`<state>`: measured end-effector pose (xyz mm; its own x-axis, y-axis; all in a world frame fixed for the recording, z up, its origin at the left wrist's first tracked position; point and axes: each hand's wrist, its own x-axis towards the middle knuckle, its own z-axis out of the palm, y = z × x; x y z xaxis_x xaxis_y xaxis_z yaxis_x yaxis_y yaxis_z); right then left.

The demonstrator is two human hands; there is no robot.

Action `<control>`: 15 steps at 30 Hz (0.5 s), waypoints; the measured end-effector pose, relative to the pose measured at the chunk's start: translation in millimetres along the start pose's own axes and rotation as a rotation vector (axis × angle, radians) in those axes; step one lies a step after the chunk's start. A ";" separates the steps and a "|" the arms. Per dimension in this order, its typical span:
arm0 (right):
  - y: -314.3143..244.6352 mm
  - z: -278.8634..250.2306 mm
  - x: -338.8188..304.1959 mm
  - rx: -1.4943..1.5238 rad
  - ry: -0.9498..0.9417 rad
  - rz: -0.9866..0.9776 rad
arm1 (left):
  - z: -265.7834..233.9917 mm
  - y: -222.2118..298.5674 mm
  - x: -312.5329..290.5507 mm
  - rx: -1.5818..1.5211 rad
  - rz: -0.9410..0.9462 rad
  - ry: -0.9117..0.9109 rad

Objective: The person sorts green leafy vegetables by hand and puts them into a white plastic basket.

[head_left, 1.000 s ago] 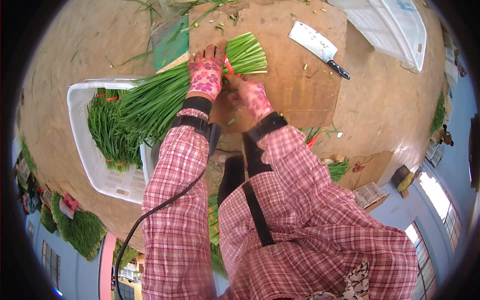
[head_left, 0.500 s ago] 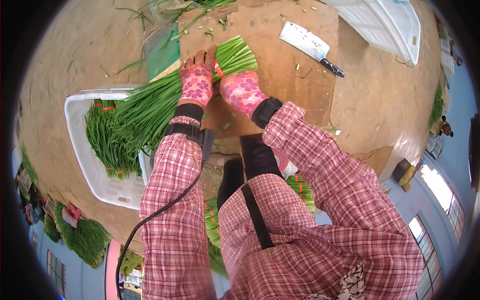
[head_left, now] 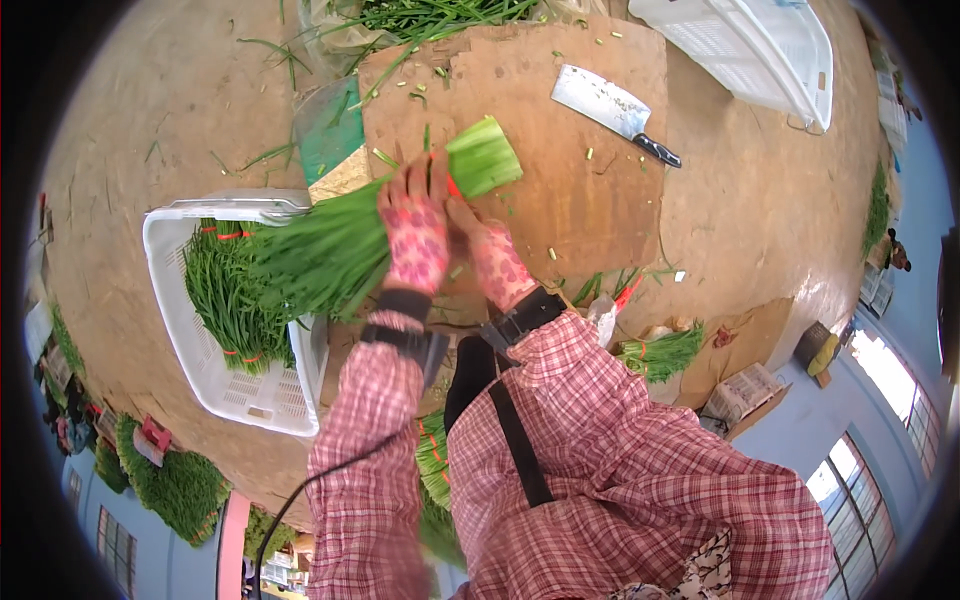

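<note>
A thick bunch of chives (head_left: pixel 330 240), bound with a red band (head_left: pixel 453 187), lies across the left part of a brown board, slightly blurred. Its pale cut stem ends point to the upper right, and the leaf tips reach over a white crate. My left hand (head_left: pixel 416 220), in a pink flowered glove with bare fingers, is closed over the top of the bunch just left of the band. From the near side my right hand (head_left: pixel 490 250), gloved alike, grips the bunch by the band; its fingertips are partly hidden. A cleaver (head_left: pixel 602 100) rests on the board's far right.
The white crate (head_left: pixel 170 290) at left holds several banded chive bunches (head_left: pixel 225 300). Another white crate (head_left: pixel 750 50) stands at the far right. Loose chives (head_left: pixel 440 12) lie beyond the board (head_left: pixel 590 220). More chives (head_left: pixel 665 350) and a cardboard sheet (head_left: pixel 740 345) are at near right.
The bunch has been drawn nearer to me, its stem ends now lower on the board. Both hands came with it, and my right forearm has pulled in. The cleaver stays put.
</note>
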<state>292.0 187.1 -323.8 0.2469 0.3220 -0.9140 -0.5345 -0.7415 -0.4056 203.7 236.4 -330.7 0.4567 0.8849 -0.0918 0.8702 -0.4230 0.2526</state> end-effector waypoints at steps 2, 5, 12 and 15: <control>-3.4 -10.2 -18.4 0.522 -0.165 0.051 | -10.6 27.2 -40.7 -0.054 -0.021 -0.132; 6.9 -21.9 -8.7 0.487 -0.102 0.060 | -25.6 34.9 -68.5 -0.139 0.049 -0.148; 5.0 -30.0 -31.4 0.271 -0.202 -0.080 | -104.5 -17.0 -33.7 -0.253 -0.062 -0.172; 18.7 -45.5 -18.8 -0.564 -0.531 -0.832 | -118.2 -38.8 -20.8 -0.737 0.058 -0.228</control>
<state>314.1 140.4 -313.7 -0.0900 0.9476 -0.3065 0.1084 -0.2966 -0.9488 138.6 257.5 -224.7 0.5938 0.7696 -0.2348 0.5326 -0.1572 0.8316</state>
